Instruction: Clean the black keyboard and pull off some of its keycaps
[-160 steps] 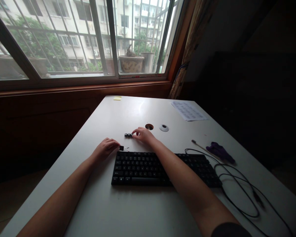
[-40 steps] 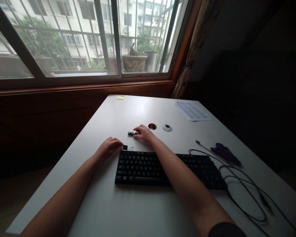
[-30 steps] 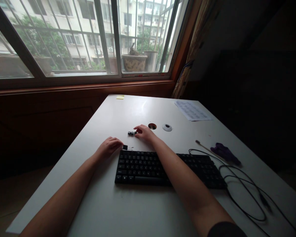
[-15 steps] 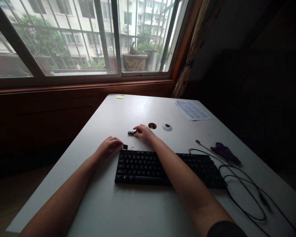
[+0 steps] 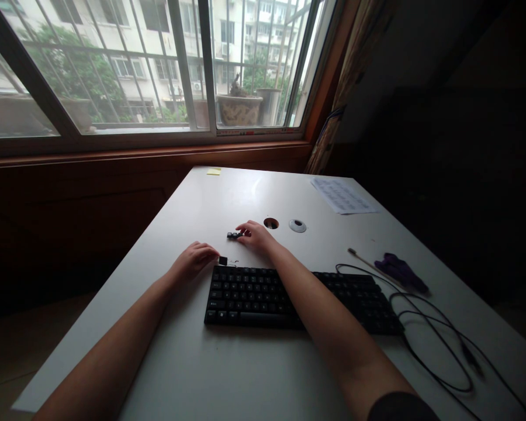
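A black keyboard (image 5: 254, 295) lies on the white desk in front of me. Just behind its left corner, my left hand (image 5: 197, 257) is closed, its fingertips at the black handle of a wire keycap puller (image 5: 222, 261). The puller's thin wires point to the right, over the keyboard's back edge. Farther back, several loose black keycaps (image 5: 231, 235) form a short row. My right hand (image 5: 255, 234) reaches over the keyboard and pinches the keycap at the right end of this row, which its fingers partly cover. My right forearm hides part of the keyboard.
A round cable hole (image 5: 270, 223) and its grey cover (image 5: 297, 225) are behind my right hand. To the right lie a thin brush (image 5: 363, 259), a purple cloth (image 5: 398, 272) and a looped black cable (image 5: 456, 333). Printed paper (image 5: 344, 197) and yellow notes (image 5: 214, 172) sit at the back.
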The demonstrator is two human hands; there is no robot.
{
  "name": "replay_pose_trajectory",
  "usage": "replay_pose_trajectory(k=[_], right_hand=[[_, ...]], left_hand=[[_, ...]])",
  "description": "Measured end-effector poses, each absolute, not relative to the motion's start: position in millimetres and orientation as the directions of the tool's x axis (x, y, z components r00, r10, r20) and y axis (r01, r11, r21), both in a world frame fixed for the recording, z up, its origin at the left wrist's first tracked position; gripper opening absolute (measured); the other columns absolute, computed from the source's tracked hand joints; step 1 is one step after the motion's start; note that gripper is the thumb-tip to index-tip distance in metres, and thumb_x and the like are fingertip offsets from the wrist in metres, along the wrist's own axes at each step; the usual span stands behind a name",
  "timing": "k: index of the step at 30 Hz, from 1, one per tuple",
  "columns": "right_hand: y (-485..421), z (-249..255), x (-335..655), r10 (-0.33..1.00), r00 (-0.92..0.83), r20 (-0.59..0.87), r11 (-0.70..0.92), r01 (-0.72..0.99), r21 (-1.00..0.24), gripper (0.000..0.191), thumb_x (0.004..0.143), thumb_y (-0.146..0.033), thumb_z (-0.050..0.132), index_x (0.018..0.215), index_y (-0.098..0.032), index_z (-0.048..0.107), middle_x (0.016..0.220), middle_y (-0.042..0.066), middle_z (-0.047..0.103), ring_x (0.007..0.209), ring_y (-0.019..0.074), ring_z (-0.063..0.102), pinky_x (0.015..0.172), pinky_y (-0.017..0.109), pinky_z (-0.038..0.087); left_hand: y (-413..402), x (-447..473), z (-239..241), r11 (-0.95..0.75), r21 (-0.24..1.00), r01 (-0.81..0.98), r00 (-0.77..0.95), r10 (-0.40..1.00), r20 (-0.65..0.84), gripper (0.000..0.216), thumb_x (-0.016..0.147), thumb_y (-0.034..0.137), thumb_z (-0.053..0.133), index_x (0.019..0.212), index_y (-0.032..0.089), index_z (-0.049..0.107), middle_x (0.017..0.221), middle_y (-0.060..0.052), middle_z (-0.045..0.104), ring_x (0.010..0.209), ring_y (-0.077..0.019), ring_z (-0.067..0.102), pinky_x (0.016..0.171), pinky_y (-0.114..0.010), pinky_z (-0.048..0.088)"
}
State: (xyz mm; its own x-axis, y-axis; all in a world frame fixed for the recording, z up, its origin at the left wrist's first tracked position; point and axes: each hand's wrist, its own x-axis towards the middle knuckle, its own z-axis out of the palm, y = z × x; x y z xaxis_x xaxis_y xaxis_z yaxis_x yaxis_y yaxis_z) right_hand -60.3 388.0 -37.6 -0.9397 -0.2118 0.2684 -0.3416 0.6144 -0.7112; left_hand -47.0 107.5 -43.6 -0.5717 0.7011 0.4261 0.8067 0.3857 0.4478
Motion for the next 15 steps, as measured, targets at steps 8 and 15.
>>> replay_pose_trajectory(k=[8, 15], right_hand=[[385.7, -38.0, -60.6, -0.217, -0.936, 0.277, 0.624, -0.351, -0.699, 0.031, 0.076, -0.012, 0.078, 0.106, -0.019, 0.073, 0.096, 0.004, 0.063, 0.076, 0.0126, 0.06, 0.082, 0.031, 0.053], [382.8, -37.6, -61.8, -0.234, -0.927, 0.293, 0.63, -0.374, -0.68, 0.033, 0.076, -0.013, 0.078, 0.108, -0.021, 0.073, 0.097, 0.003, 0.065, 0.077, 0.0128, 0.06, 0.083, 0.031, 0.052]], left_hand=[[107.2, -47.5, -43.5, 0.383, 0.45, 0.807, -0.571, 0.703, 0.424, 0.021, 0.1, 0.035, 0.055, 0.102, 0.024, 0.072, 0.101, -0.005, 0.074, 0.089, -0.0194, 0.062, 0.084, -0.033, 0.046], [107.5, -46.4, -42.4, 0.384, 0.456, 0.803, -0.575, 0.7, 0.423, 0.023, 0.1, 0.036, 0.054, 0.102, 0.024, 0.072, 0.101, -0.005, 0.074, 0.089, -0.0196, 0.062, 0.084, -0.033, 0.047]])
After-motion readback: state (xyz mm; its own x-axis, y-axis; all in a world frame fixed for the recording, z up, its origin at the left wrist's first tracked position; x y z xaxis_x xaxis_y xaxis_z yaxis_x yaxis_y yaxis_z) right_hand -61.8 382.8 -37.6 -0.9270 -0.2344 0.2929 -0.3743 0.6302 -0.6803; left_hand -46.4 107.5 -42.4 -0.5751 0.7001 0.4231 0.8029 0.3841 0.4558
